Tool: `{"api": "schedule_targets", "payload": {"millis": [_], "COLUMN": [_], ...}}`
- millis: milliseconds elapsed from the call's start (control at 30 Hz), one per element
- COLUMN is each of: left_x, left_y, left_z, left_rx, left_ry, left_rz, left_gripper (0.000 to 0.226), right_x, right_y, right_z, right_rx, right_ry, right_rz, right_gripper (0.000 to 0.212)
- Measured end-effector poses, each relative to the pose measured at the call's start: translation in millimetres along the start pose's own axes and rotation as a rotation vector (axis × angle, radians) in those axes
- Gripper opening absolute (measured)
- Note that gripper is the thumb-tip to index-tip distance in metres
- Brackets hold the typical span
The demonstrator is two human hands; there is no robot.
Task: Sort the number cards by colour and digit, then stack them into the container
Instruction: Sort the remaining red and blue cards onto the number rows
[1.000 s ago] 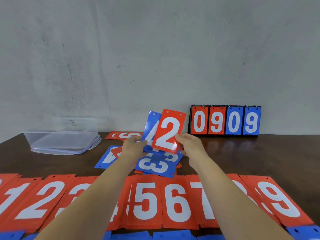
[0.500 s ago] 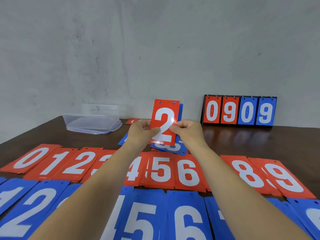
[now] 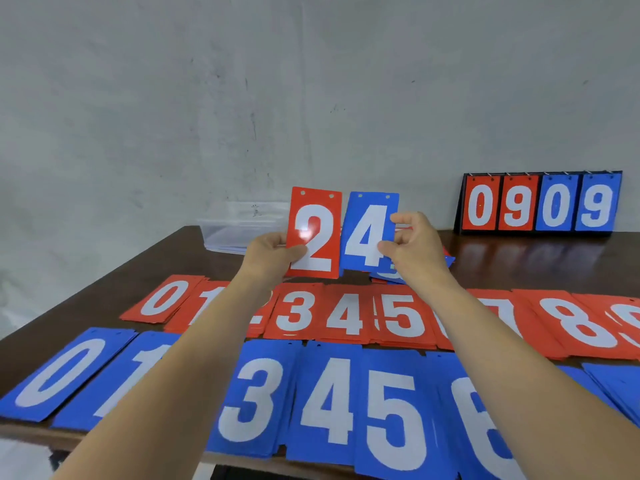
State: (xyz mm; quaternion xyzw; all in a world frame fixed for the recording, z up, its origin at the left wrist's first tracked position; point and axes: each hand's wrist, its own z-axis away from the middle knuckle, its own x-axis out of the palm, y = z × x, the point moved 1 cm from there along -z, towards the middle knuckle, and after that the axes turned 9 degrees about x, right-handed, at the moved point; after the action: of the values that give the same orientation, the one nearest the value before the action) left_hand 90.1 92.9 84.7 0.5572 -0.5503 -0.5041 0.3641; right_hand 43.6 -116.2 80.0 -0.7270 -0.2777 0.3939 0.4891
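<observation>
My left hand (image 3: 268, 252) pinches a red card with a white 2 (image 3: 317, 223), held upright above the table. Beside it my right hand (image 3: 414, 245) pinches a blue card with a white 4 (image 3: 367, 233), also upright. Below them a row of red card piles (image 3: 346, 318) runs from 0 to 9, and a nearer row of blue card piles (image 3: 325, 400) runs from 0 upward. My forearms hide the 2 piles and part of the 6 and 7 piles. A clear plastic container (image 3: 239, 230) stands at the back left by the wall.
A black flip scoreboard (image 3: 540, 202) reading 0909 stands at the back right against the wall. A few unsorted cards (image 3: 446, 259) lie behind my right hand. The dark wooden table (image 3: 166, 265) ends at its left edge and at the front edge under the blue row.
The two cards were held overlapping, the red 2 in front. Now they are pulled apart, the 2 in my left hand and the blue 4 in my right. The view has tilted down.
</observation>
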Motion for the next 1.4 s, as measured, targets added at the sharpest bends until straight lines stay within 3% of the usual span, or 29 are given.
{"api": "schedule_targets", "payload": {"millis": [100,400,700,867,1000,1200,1400], "left_x": [-41,-119,-116,-109,-106,-104,-103], "left_y": [-14,-67,-96,-101,-103,-103,-96], "left_z": [-2,-12,-20,-20,-19,-18,-9], "left_rx": [-0.080,-0.162,-0.106,0.000,0.013,0.053,0.106], "left_ry": [0.032,0.037,-0.029,-0.071,-0.094,-0.111,-0.086], "left_rz": [0.040,-0.172,-0.406,-0.735,-0.897,-1.041,-1.067], "left_gripper": [0.014,0.011,0.014,0.036,0.031,0.039,0.044], "right_x": [15,45,49,47,45,34,24], "right_y": [-6,-8,-11,-11,-8,-3,1], "right_z": [12,59,101,109,113,126,149], "right_rx": [0.019,0.165,0.172,0.191,0.199,0.228,0.322], "right_ry": [0.036,-0.023,0.012,0.052,0.064,0.103,0.066], "right_rz": [-0.003,0.052,0.091,0.110,0.113,0.115,0.077], "right_gripper": [0.048,0.044,0.046,0.047,0.047,0.053,0.044]}}
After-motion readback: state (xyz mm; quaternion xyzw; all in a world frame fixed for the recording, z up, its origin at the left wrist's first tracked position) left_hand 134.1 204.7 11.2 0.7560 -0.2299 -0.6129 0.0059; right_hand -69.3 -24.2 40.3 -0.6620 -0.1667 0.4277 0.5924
